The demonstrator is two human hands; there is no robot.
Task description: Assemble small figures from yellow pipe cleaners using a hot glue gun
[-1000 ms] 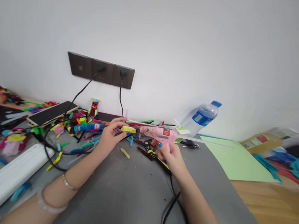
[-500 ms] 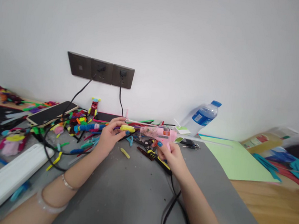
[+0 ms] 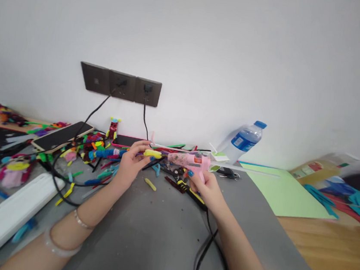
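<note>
My right hand [image 3: 203, 185] is closed round the handle of a pink glue gun [image 3: 196, 161], with a long clear glue stick [image 3: 244, 169] poking out of its back end. The gun's nozzle points left, close to a small yellow fuzzy pipe-cleaner piece [image 3: 152, 154]. My left hand [image 3: 134, 161] pinches that piece between thumb and fingers. Whether the nozzle touches it, I cannot tell. Beneath the gun lie pliers with yellow-and-black handles [image 3: 193, 193]. A second yellow pipe-cleaner piece [image 3: 150, 184] rests on the grey table [image 3: 155, 236] below my hands.
Left of my hands are a phone [image 3: 64, 136], a white power strip [image 3: 8, 215], black cables and many coloured pipe-cleaner bits. A water bottle [image 3: 246, 140] leans by the wall. Green paper [image 3: 287, 192] lies to the right. Wall sockets [image 3: 120, 85] hold two plugs.
The glue gun has shifted very slightly left with my right hand, its nozzle now nearer the yellow piece. My left hand stays almost still.
</note>
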